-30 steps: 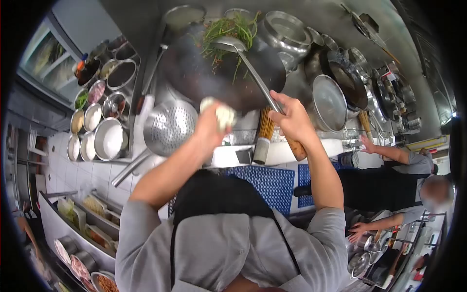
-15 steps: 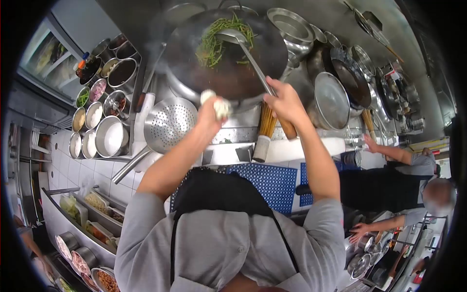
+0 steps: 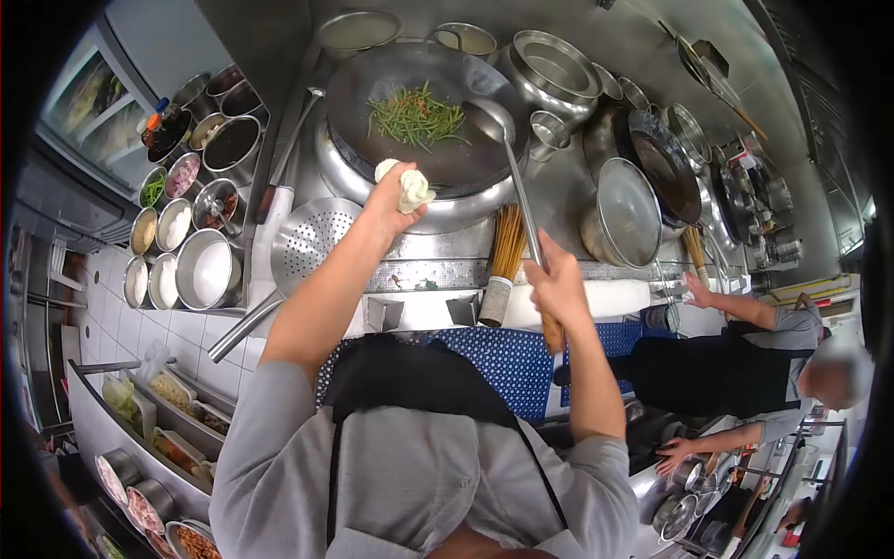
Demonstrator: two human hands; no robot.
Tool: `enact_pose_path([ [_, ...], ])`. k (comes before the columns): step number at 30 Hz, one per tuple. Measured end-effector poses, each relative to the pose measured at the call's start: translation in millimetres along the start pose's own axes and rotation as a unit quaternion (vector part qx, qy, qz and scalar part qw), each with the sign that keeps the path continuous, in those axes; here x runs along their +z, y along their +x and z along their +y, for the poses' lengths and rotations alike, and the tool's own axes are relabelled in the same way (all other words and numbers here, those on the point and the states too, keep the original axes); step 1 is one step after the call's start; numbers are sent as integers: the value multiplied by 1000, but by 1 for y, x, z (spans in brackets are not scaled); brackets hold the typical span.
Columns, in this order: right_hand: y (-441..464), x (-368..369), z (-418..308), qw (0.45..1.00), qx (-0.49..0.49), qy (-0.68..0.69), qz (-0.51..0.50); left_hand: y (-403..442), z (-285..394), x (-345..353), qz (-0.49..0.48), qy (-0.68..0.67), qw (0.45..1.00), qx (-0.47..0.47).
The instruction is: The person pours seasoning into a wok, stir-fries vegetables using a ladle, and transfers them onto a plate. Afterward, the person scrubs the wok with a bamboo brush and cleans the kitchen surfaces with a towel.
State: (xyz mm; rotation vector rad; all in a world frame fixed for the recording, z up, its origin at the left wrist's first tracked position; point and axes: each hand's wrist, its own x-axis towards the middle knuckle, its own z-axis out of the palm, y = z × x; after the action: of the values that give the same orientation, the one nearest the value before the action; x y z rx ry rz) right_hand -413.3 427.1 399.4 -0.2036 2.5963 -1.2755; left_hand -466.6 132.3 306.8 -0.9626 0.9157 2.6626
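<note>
A dark wok point(image 3: 349, 112) sits on the metal stove ring, with chopped green beans point(image 3: 416, 116) heaped in its middle. My left hand point(image 3: 386, 203) is closed around a folded white cloth point(image 3: 416, 190) at the wok's near rim; any handle under the cloth is hidden. My right hand point(image 3: 559, 287) grips the long handle of a ladle point(image 3: 491, 121) close to its wooden end. The ladle's bowl rests inside the wok's right side, apart from the beans.
A perforated strainer point(image 3: 312, 244) lies left of the stove, below my left forearm. Near the ladle handle stands a bamboo brush point(image 3: 507, 247). Metal bowls point(image 3: 624, 214) stand on the right, ingredient pots point(image 3: 207, 265) on the left. A co-worker point(image 3: 726, 373) stands at the right.
The beans have gone from the wok's far side to its middle. The ladle has moved right, off the beans, and my right hand has drawn back toward me. Smoke has thinned.
</note>
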Motion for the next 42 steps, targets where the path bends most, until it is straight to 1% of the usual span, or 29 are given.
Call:
enact_pose_path([
  [3,-19,-21,-26,995,-11,-52,-79,32,2,1,-3,-6,1000,2],
  [4,-20,-22,-32,994,15,-47,-98,28,0,5,29,-9,999,14],
  [5,-28,-28,-37,990,30,-31,-131,20,-9,4,29,-20,999,25],
  [7,-32,-52,-59,981,43,3,-189,-15,-6,16,21,-39,997,61],
  [8,-40,-70,-73,974,28,-25,-222,-55,0,31,31,-23,999,36],
  [9,-45,-83,-90,969,84,-32,-228,-78,2,37,13,-28,999,12],
  [11,-30,-90,-94,965,32,-106,-236,-82,3,44,6,-27,999,25],
  [12,-13,-79,-94,958,-10,-185,-219,-63,1,39,8,-45,999,14],
  [13,10,-61,-90,943,-57,-264,-196,-38,-12,25,4,-52,998,35],
  [15,63,-20,-51,919,-145,-359,-69,7,-38,-1,-13,-65,995,80],
  [17,63,-9,-50,945,-168,-279,-22,-27,-58,-1,-56,-105,989,89],
  [18,58,-14,-43,941,-229,-251,-2,-58,-62,1,-22,-66,995,71],
  [19,37,-25,-54,955,-206,-213,-25,-77,-63,-3,-32,-36,998,45],
  [21,9,-30,-68,978,-118,-142,-96,-101,-47,20,-43,-63,996,52],
  [22,-3,-30,-73,982,-70,-112,-133,-88,-33,27,0,-64,997,40],
  [23,-9,-29,-81,981,-37,-89,-167,-62,-20,25,-27,-47,997,53],
  [25,-27,-39,-90,974,9,-35,-224,-38,-3,23,26,-43,999,22],
  [27,-36,-65,-98,965,18,30,-258,-70,-5,28,3,-25,999,40],
  [28,-38,-77,-109,958,53,-17,-281,-99,-2,39,-5,-26,1000,10],
  [31,6,-57,-94,958,-42,-107,-261,-69,-6,34,1,-41,999,9],
  [32,36,-34,-84,959,-58,-172,-218,-41,-17,16,-30,-42,998,31],
  [33,57,-6,-68,953,-73,-239,-172,-34,-35,8,-31,-58,997,44],
  [35,70,25,-44,933,-196,-301,-4,-41,-60,3,-44,-88,992,80],
  [37,40,6,-67,959,-161,-231,-41,-92,-72,10,-46,-16,997,64],
  [38,25,-6,-69,963,-153,-215,-51,-102,-70,13,-7,-21,1000,14],
  [39,14,-11,-67,968,-140,-200,-67,-96,-61,17,-16,-31,999,26],
  [40,4,-9,-63,961,-170,-209,-65,-82,-49,21,-19,-43,998,31],
  [41,-3,-11,-65,970,-133,-174,-102,-66,-37,26,-24,-53,998,39],
  [42,-8,-17,-75,976,-100,-139,-133,-44,-26,26,12,-42,998,43],
])
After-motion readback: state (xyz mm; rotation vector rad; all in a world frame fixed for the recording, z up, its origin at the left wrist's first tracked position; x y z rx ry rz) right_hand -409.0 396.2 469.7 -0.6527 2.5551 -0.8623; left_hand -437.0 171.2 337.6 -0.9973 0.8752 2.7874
